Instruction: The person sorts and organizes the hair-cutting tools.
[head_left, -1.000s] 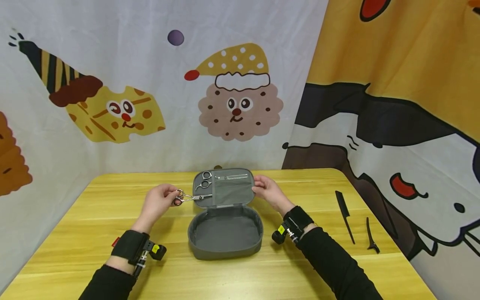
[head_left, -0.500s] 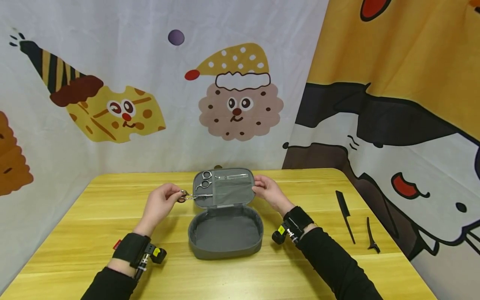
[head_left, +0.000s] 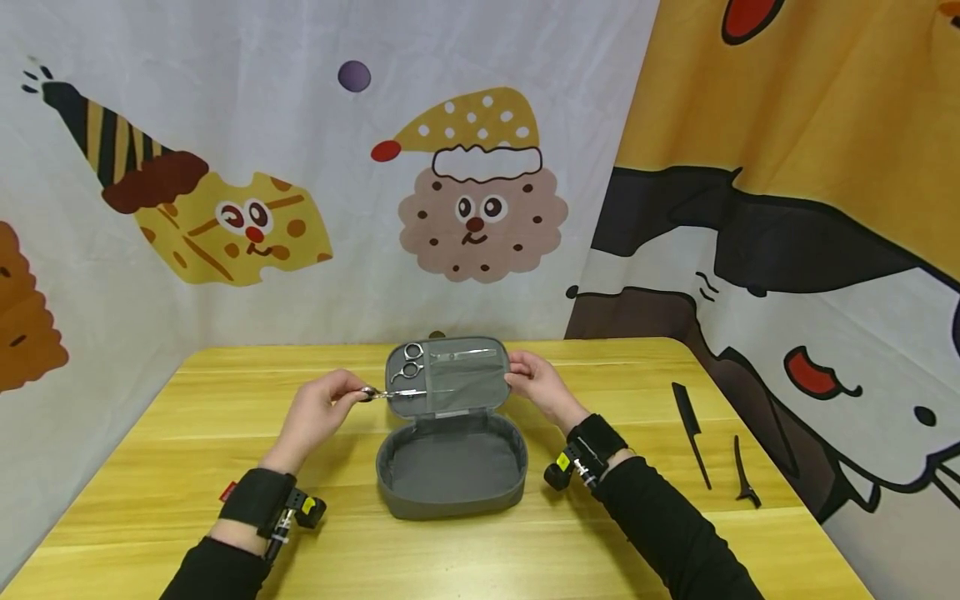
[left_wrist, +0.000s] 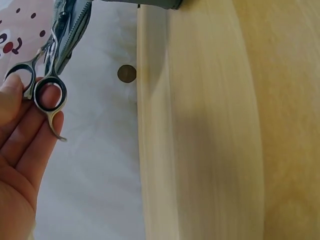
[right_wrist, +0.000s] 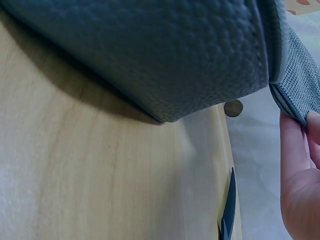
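A grey zippered case [head_left: 450, 505] stands unzipped on the table with its lid raised. My left hand [head_left: 315, 412] pinches a pair of scissors [head_left: 405, 392] by the finger rings [left_wrist: 64, 95], with a fingertip inside one ring. Their blades point right, the tips behind the mesh pocket [head_left: 472, 385] of the lid. Above them, a second pair of scissors [head_left: 421, 365] sits in the same pocket, rings outside and blade showing through the mesh. My right hand [head_left: 545, 387] grips the right edge of the lid [right_wrist: 295, 85] between thumb and fingers.
On the right of the table [head_left: 600, 375] lie a black tail comb [head_left: 685, 408] and, nearer me, a dark hair clip [head_left: 742, 475]. A patterned curtain [head_left: 480, 308] hangs behind the table's far edge. The bottom half of the case holds nothing visible.
My left hand has slid the scissors a little to the right, deeper into the pocket, and turned their rings from face-on to nearly edge-on. The right hand and case have stayed put.
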